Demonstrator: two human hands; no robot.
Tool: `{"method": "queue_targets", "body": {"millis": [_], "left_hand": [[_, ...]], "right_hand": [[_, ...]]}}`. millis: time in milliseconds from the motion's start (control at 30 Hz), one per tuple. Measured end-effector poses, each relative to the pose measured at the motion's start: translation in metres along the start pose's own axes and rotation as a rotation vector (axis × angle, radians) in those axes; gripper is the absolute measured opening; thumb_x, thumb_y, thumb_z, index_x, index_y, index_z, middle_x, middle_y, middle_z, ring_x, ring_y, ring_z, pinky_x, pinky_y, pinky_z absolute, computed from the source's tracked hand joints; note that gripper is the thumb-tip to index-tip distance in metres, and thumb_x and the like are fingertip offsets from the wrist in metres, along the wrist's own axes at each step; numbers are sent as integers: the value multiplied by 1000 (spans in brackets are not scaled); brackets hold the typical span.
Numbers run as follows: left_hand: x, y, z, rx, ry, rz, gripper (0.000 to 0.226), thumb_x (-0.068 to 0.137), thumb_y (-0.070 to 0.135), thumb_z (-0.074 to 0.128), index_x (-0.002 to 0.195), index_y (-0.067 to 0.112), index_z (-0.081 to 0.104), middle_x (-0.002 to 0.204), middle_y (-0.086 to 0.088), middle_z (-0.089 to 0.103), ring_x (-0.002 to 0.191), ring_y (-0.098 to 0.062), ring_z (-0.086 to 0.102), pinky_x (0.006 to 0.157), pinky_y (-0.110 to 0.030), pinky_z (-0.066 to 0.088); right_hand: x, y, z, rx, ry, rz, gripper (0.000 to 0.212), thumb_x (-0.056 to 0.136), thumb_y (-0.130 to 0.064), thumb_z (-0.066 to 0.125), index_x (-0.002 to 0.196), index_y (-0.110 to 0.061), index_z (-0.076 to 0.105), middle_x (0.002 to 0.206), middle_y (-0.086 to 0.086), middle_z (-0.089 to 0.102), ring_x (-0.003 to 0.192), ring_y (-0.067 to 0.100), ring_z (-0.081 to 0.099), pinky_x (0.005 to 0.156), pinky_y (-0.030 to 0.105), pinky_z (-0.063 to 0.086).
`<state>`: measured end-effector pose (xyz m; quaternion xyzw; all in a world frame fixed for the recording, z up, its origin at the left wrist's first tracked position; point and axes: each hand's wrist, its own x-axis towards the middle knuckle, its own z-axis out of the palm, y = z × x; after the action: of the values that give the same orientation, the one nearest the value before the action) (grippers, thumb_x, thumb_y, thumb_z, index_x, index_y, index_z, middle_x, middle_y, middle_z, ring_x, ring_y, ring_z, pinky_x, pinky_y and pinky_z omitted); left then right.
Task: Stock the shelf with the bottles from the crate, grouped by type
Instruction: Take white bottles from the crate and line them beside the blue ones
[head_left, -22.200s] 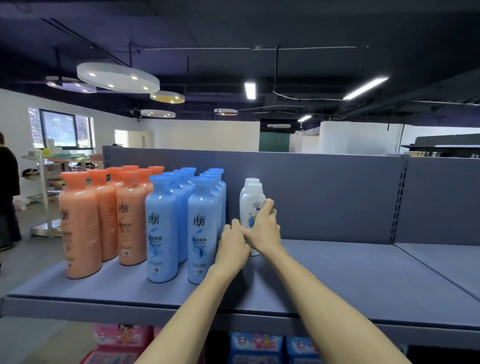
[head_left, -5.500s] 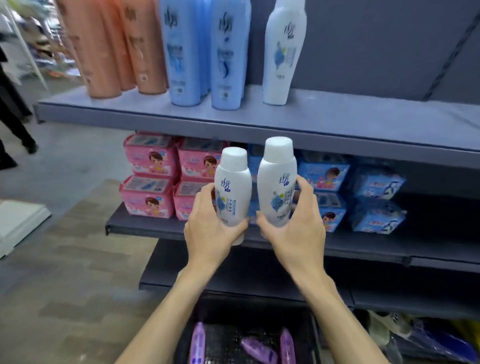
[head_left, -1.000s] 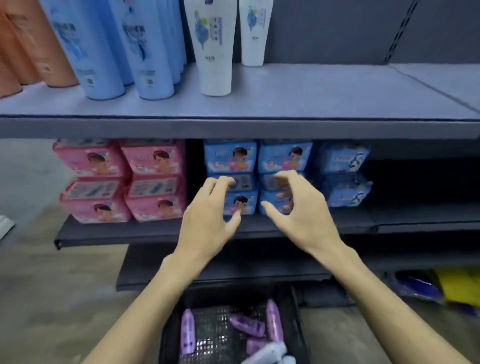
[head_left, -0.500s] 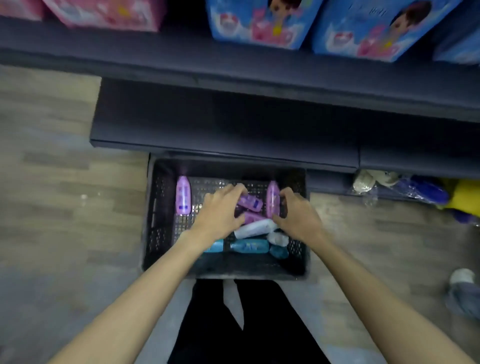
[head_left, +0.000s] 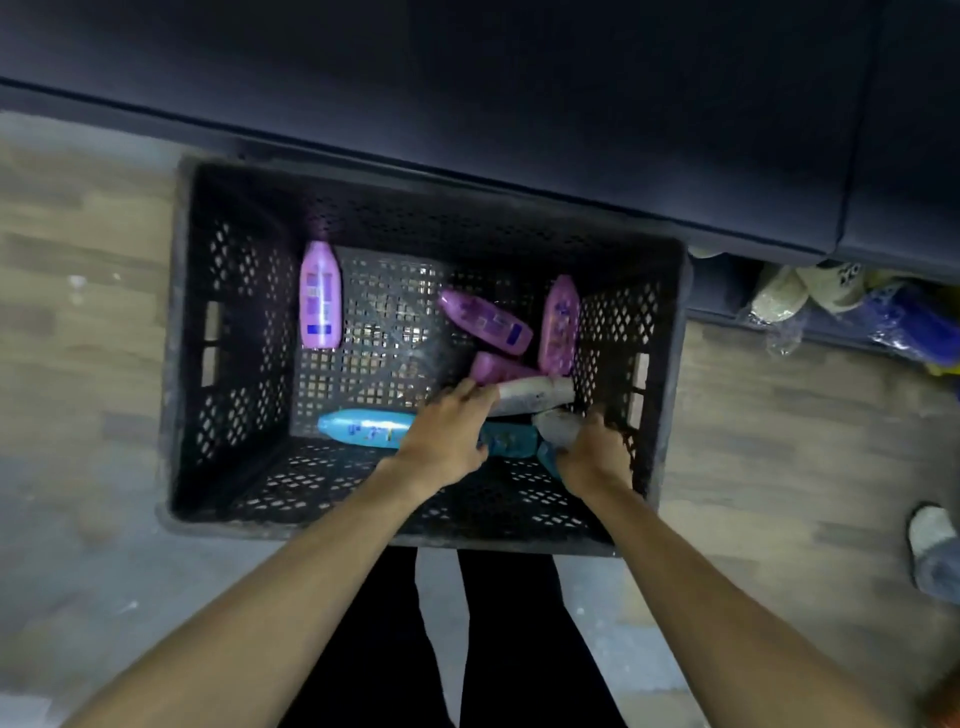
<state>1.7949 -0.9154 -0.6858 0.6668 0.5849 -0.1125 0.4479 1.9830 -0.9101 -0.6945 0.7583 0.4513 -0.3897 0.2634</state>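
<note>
In the perforated black plastic crate (head_left: 234, 332), the left hand (head_left: 447, 431) curls round a smooth white bottle (head_left: 535, 396). The right hand (head_left: 592, 457) grips another rounded white bottle (head_left: 556, 423), beside glossy purple bottles (head_left: 320, 296) and teal bottles (head_left: 363, 427).

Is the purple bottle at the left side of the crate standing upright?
No, that purple bottle lies flat on the crate floor.
</note>
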Motion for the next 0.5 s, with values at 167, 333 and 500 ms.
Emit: {"method": "queue_targets", "body": {"millis": [167, 333, 500], "left_hand": [[41, -19, 32, -3, -45, -51, 60, 81, 10, 70, 134, 15, 41, 129, -7, 44, 120, -29, 48, 94, -41, 43], [81, -27, 64, -20, -58, -132, 66, 79, 6, 72, 134, 11, 38, 137, -8, 40, 123, -31, 48, 93, -40, 45], [103, -30, 92, -37, -14, -131, 55, 78, -1, 68, 126, 8, 44, 136, -9, 40, 123, -33, 47, 99, -42, 43]], "right_hand": [[14, 2, 11, 0, 90, -98, 55, 90, -13, 65, 138, -13, 39, 130, 17, 49, 108, 37, 59, 84, 39, 48], [22, 12, 22, -76, 171, -220, 52, 90, -14, 64, 138, -18, 46, 133, 8, 49, 112, 34, 60, 92, 39, 47], [32, 12, 35, -1, 320, -313, 43, 89, -14, 68, 129, -25, 57, 124, 0, 54, 101, 28, 64, 82, 37, 49]]}}
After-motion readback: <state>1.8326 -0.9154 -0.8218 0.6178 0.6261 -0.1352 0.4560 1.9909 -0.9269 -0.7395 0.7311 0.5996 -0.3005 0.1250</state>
